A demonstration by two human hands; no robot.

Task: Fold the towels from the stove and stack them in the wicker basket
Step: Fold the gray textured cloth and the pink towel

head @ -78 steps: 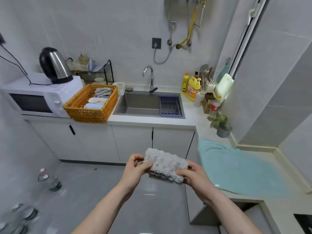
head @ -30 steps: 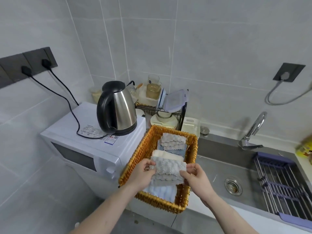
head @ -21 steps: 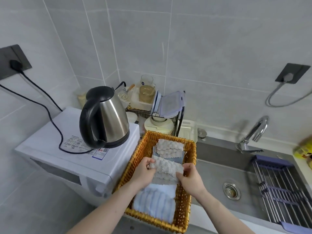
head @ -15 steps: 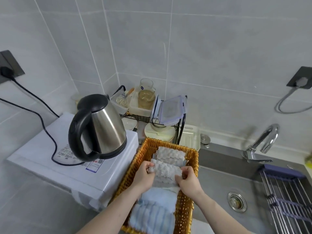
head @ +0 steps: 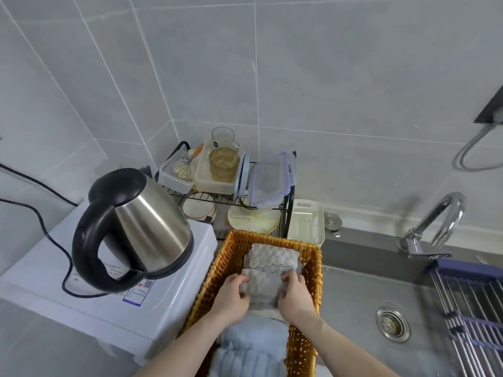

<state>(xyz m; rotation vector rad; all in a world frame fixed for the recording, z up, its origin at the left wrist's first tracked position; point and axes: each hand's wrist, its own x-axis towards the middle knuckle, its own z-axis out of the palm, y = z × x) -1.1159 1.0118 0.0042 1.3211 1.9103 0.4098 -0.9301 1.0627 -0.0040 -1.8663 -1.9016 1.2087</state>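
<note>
two hands, the left hand (head: 230, 296) at 9 o'clock and the right hand (head: 295, 296) at 3 o'clock, are curled round a folded grey towel (head: 260, 285) being lowered into the wicker basket (head: 314, 270), so release is judged next.

Wicker basket (head: 313, 270) open from above, hemmed in on three sides.
Left of the left hand (head: 230, 297) a kettle (head: 136, 229) stands tall just beside the basket wall; beyond both hands a dish rack (head: 231, 191) rises close behind the far rim; right of the right hand (head: 295, 296) the sink (head: 353, 295) lies low and open.
</note>
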